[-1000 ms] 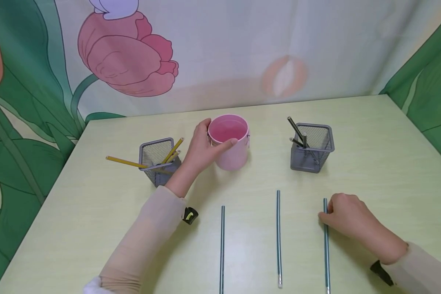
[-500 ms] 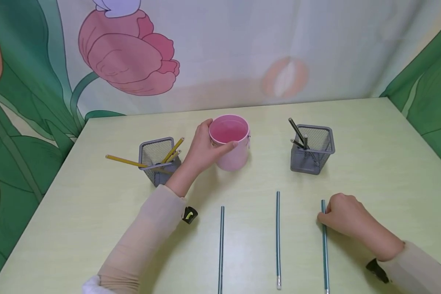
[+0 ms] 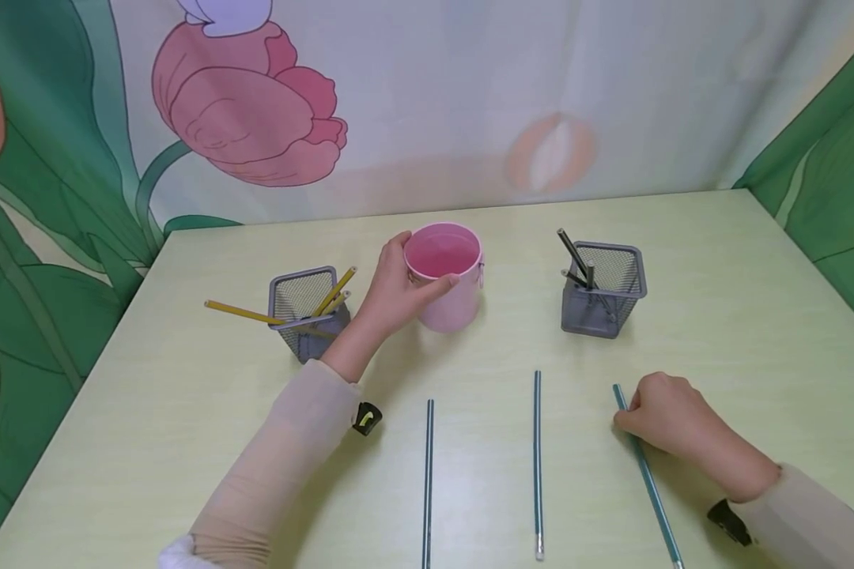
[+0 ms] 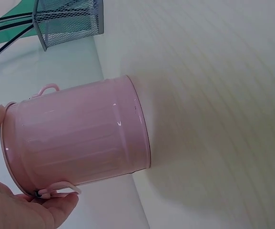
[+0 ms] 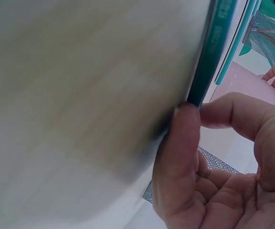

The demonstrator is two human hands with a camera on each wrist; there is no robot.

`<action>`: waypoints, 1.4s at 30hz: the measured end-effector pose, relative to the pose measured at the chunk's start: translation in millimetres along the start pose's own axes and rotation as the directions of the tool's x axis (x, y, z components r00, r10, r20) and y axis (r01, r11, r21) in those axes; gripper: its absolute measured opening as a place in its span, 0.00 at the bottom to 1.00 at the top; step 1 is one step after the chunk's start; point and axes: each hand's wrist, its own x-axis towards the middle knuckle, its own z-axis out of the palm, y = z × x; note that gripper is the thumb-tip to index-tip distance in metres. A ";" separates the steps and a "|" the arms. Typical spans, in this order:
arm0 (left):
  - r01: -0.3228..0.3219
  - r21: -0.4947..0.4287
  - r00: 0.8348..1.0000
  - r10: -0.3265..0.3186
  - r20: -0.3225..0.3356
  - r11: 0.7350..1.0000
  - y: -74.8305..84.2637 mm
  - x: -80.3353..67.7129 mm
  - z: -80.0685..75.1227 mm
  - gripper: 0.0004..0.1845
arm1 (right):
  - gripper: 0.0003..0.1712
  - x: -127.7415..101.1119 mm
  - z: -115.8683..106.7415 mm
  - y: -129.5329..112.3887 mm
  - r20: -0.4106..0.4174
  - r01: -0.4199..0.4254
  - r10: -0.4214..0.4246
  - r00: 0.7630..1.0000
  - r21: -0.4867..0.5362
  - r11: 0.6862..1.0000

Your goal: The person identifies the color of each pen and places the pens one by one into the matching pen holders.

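My left hand (image 3: 386, 294) grips a small pink bucket (image 3: 452, 307) by its rim, thumb across the front and fingers on the left side. The bucket stands upright on the table; its small side handles show in the left wrist view. At the right, my right hand (image 3: 672, 415) pinches a teal pencil (image 3: 653, 488) near its upper end, between thumb and index finger. This pencil lies slanted, its eraser end toward the lower right. Two similar pencils lie to its left, a middle pencil (image 3: 538, 458) and a left pencil (image 3: 428, 482), both pointing away from me.
A grey mesh pen holder (image 3: 304, 294) with several yellow pencils stands left of the bucket, partly behind my left forearm. Another mesh holder (image 3: 603, 308) with dark pencils stands at the right. A flower-printed cloth (image 3: 427, 103) hangs behind the table (image 3: 740, 300).
The pencil in my right hand has turned from nearly straight to slanted, its eraser end swinging right. My left hand and the bucket have stayed in place.
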 end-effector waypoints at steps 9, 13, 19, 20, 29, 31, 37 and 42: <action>-0.005 -0.069 1.000 0.005 0.002 0.998 -1.7 0.7 1.8 0.50 | 0.11 -0.9 -2.5 -1.2 -0.040 0.028 -0.027 0.999 0.004 1.000; -0.005 -0.071 1.000 0.005 0.008 0.997 -2.1 1.7 2.2 0.49 | 0.09 -3.0 -6.8 -4.5 -0.077 0.037 -0.036 0.996 0.016 0.999; -0.014 -0.073 1.000 0.014 0.005 0.997 -1.8 1.0 2.4 0.49 | 0.08 -6.0 -17.9 -12.6 -0.167 0.094 -0.090 0.982 0.019 0.995; -0.015 -0.073 1.000 0.015 0.007 0.997 -2.0 1.0 2.4 0.49 | 0.07 -6.7 -19.7 -14.0 -0.183 0.105 -0.100 0.978 0.018 0.994; -0.026 -0.066 1.000 0.025 -0.003 0.998 -1.1 1.7 1.2 0.48 | 0.06 -18.6 -33.1 -27.0 -0.295 0.174 -0.158 0.942 0.027 0.984; -0.020 -0.065 1.000 0.020 -0.001 0.998 -1.2 1.9 0.9 0.48 | 0.06 -21.5 -35.7 -29.9 -0.327 0.200 -0.178 0.928 0.034 0.979; 0.003 -0.078 1.000 -0.002 0.008 0.997 -2.8 0.6 0.5 0.49 | 0.02 -28.5 -40.0 -38.9 -0.451 0.326 -0.277 0.848 0.034 0.945; 0.005 -0.087 1.000 -0.004 0.008 0.996 -5.9 0.3 1.6 0.49 | 0.04 -34.7 -45.7 -49.8 -0.550 0.433 -0.371 0.748 -0.019 0.901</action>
